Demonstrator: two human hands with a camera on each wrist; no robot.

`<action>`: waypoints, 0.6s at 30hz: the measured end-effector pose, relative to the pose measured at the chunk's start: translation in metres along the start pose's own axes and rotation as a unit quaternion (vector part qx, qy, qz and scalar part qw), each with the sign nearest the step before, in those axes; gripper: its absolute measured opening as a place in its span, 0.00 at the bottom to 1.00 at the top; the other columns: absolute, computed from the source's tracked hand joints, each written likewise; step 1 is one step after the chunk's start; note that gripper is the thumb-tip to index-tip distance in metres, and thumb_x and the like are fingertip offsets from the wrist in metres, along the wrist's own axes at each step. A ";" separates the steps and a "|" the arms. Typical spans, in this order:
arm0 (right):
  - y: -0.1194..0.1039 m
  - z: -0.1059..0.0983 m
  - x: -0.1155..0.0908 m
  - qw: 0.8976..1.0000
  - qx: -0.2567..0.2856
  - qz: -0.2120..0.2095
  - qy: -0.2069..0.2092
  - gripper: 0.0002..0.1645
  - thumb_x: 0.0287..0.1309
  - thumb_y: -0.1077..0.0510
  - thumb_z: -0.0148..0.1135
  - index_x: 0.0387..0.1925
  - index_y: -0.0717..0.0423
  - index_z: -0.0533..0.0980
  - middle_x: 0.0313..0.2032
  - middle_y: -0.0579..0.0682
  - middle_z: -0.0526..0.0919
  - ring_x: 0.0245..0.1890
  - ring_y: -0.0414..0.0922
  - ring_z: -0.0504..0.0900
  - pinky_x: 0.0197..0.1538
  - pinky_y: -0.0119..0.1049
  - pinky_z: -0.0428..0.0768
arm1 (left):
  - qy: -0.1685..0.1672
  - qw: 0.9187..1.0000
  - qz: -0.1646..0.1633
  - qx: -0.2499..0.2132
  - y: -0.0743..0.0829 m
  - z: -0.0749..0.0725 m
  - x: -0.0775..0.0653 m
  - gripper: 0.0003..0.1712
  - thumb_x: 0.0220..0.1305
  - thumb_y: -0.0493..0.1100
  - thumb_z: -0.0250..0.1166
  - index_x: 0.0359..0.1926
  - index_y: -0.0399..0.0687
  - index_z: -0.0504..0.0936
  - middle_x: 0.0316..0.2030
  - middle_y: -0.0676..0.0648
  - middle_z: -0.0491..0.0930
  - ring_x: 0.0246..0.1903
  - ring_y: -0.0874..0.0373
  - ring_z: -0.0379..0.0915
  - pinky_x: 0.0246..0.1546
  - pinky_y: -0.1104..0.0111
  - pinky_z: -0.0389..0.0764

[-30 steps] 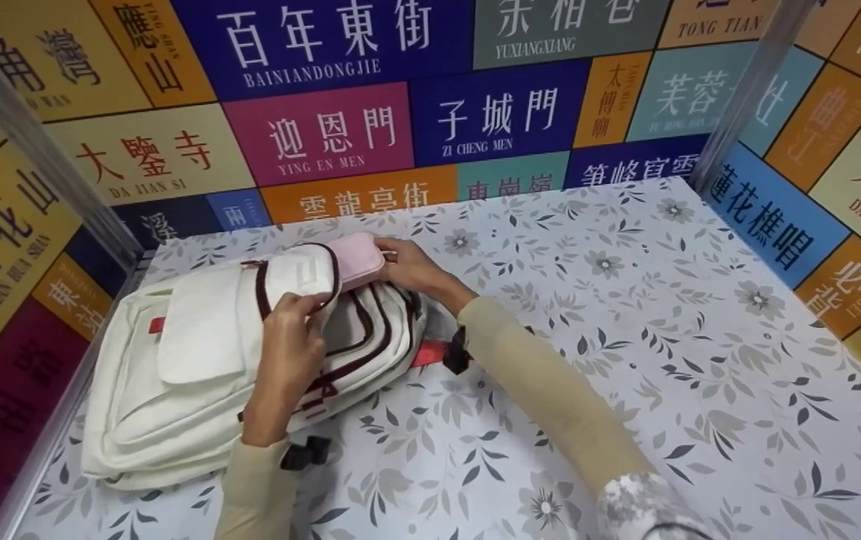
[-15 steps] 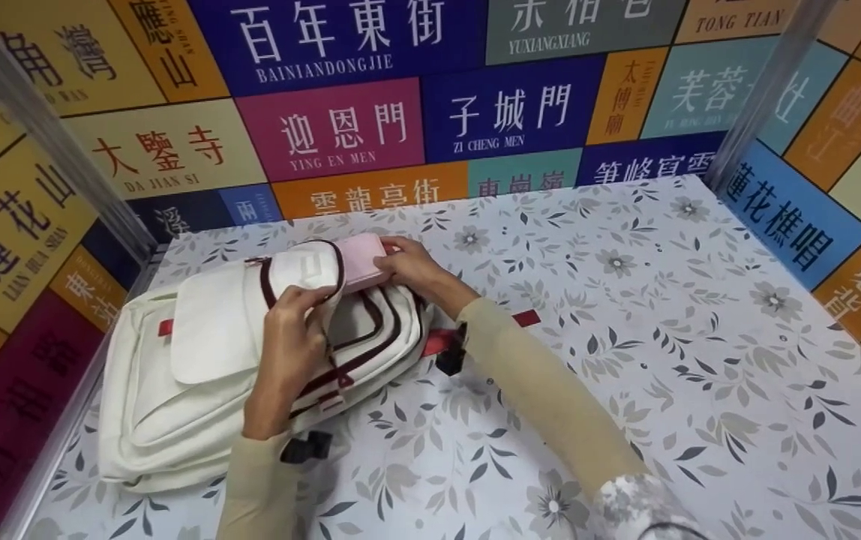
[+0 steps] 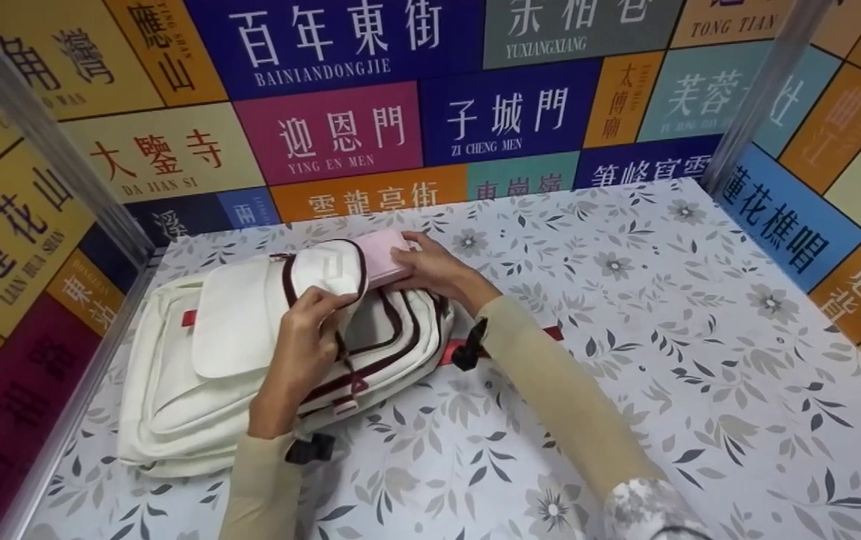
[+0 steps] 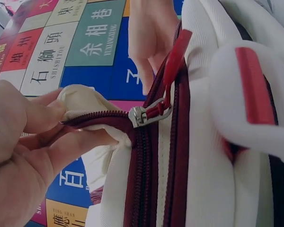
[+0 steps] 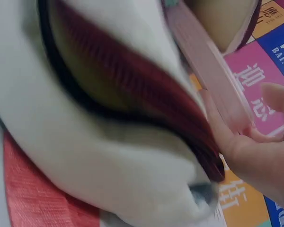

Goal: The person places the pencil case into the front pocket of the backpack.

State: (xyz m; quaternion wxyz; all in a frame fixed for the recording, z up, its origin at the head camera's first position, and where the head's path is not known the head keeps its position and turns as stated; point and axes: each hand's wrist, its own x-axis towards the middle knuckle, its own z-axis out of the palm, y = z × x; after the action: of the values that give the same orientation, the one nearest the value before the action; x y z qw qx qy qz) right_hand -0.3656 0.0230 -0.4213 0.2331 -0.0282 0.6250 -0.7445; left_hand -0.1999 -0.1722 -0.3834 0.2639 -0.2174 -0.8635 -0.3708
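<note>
A white backpack (image 3: pixel 239 322) with dark red zips lies on the patterned table in the head view. My left hand (image 3: pixel 299 349) pinches the edge of its unzipped top pocket between thumb and fingers. In the left wrist view that hand (image 4: pixel 19 146) lifts the cloth beside a metal zip slider with a red pull (image 4: pixel 176 56). A flat pink case (image 3: pixel 384 255) sits partly inside the pocket opening. My right hand (image 3: pixel 434 266) grips its outer end, fingers below and thumb above. The case's inner end is hidden by the pocket cloth.
A red strap (image 3: pixel 553 332) runs out from under the backpack, below the right forearm. The flower-patterned tabletop (image 3: pixel 648 360) extends to the right. Walls with coloured name panels (image 3: pixel 517 112) stand behind and on both sides.
The backpack, both hands and the pink case have shifted slightly to the right together. Both hands keep their holds. More of the red strap's end shows now than one second ago.
</note>
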 end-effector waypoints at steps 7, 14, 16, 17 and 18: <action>0.012 0.018 0.004 0.999 -0.008 -0.025 0.041 0.32 0.71 0.61 0.54 0.74 0.49 0.62 0.53 0.58 0.73 0.30 0.46 0.81 0.33 0.37 0.84 | -0.012 1.000 0.015 -0.013 -0.002 0.001 0.000 0.21 0.56 0.19 0.55 0.46 0.33 0.87 0.32 0.40 0.78 0.32 0.52 0.75 0.35 0.66 0.79; 0.025 0.049 -0.002 0.996 -0.061 -0.056 0.030 0.34 0.71 0.59 0.55 0.76 0.49 0.61 0.58 0.59 0.77 0.32 0.42 0.82 0.41 0.36 0.86 | -0.030 0.999 -0.026 0.007 0.002 -0.002 0.000 0.21 0.56 0.19 0.56 0.47 0.32 0.86 0.33 0.40 0.79 0.33 0.53 0.77 0.35 0.67 0.81; 0.029 0.053 -0.003 0.993 -0.082 -0.071 0.044 0.35 0.71 0.58 0.55 0.76 0.49 0.59 0.64 0.58 0.74 0.41 0.43 0.82 0.48 0.36 0.84 | -0.036 0.998 -0.039 0.016 0.005 -0.003 0.000 0.20 0.58 0.21 0.57 0.49 0.32 0.86 0.34 0.39 0.79 0.33 0.52 0.77 0.37 0.64 0.81; 0.031 0.054 -0.004 0.992 -0.089 -0.075 0.051 0.35 0.71 0.58 0.55 0.76 0.49 0.59 0.66 0.59 0.73 0.45 0.43 0.81 0.52 0.37 0.83 | -0.040 0.998 -0.044 0.022 0.007 -0.002 -0.001 0.19 0.60 0.22 0.57 0.49 0.32 0.85 0.34 0.39 0.79 0.34 0.51 0.77 0.38 0.63 0.81; 0.033 0.055 -0.004 0.991 -0.092 -0.078 0.058 0.36 0.71 0.58 0.55 0.76 0.50 0.59 0.67 0.59 0.72 0.50 0.45 0.80 0.55 0.37 0.81 | -0.046 0.997 -0.050 0.027 0.009 -0.001 -0.002 0.18 0.62 0.23 0.57 0.51 0.31 0.85 0.35 0.38 0.79 0.35 0.50 0.78 0.39 0.62 0.82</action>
State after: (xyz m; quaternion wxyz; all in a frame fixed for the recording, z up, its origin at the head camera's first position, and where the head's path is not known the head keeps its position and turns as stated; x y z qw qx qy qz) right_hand -0.3333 -0.0300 -0.4394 0.1343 -0.0549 0.6992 -0.7001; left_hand -0.1925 -0.1677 -0.3790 0.2112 -0.1837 -0.8941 -0.3496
